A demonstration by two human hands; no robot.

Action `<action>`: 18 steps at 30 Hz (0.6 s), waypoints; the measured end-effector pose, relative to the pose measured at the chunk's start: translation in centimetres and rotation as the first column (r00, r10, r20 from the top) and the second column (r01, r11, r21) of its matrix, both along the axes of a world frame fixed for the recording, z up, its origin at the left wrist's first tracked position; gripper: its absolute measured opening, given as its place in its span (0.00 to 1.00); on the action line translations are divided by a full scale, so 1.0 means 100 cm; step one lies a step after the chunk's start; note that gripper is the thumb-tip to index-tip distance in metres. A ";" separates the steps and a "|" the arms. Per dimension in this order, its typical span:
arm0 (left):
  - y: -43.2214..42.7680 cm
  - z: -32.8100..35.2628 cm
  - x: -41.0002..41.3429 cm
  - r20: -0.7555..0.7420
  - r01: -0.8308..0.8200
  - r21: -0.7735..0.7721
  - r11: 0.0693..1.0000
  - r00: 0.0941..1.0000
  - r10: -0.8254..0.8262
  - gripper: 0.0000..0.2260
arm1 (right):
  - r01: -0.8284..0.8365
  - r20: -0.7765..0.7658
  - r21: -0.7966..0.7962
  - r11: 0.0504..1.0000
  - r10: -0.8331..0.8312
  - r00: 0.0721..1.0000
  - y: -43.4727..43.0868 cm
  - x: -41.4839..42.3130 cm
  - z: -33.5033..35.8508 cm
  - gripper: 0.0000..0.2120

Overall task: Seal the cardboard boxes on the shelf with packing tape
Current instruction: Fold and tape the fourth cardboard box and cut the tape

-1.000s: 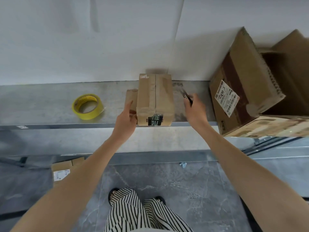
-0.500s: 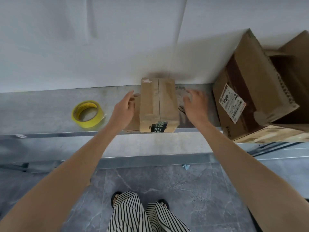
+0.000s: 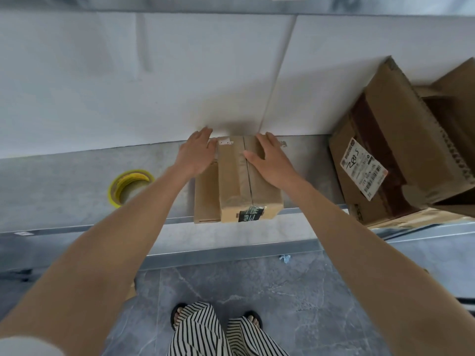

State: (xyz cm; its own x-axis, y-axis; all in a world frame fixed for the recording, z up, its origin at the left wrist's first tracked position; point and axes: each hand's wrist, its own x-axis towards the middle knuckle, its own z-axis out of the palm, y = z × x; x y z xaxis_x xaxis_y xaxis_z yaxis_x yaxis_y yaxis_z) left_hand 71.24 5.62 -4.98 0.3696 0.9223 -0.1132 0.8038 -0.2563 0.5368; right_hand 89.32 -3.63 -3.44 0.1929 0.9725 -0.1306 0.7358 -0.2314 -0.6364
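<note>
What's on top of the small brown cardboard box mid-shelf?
The right hand lies flat on the small brown cardboard box, right of its centre seam. The left hand rests at its far-left corner. The top under the palm is hidden.

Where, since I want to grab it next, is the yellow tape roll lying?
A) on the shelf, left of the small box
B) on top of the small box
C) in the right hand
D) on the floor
A: the tape roll lies on the shelf, left of the small box and apart from it; the left hand and right hand hold no tape.
</note>
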 end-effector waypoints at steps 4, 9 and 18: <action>0.005 -0.001 -0.003 -0.044 0.031 -0.003 1.000 0.999 -0.031 0.22 | -0.013 0.021 0.015 1.000 0.013 1.000 -0.004 -0.003 0.001 0.30; 0.002 -0.003 -0.007 0.020 0.023 -0.010 1.000 1.000 -0.023 0.22 | -0.038 0.017 0.008 0.999 0.038 0.999 -0.009 -0.007 0.000 0.30; -0.066 0.017 -0.017 0.311 0.040 0.065 0.997 0.948 -0.059 0.18 | 0.015 -0.056 -0.008 1.000 -0.016 0.998 -0.004 -0.020 0.004 0.33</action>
State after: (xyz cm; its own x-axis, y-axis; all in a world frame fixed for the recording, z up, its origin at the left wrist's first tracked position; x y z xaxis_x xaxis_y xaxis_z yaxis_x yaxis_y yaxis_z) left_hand 69.59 -1.01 -3.28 0.4234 0.9034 0.0674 0.5833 -0.3288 0.7428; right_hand 87.36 -3.99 -3.08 0.2001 0.9683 -0.1492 0.6953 -0.2477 -0.6747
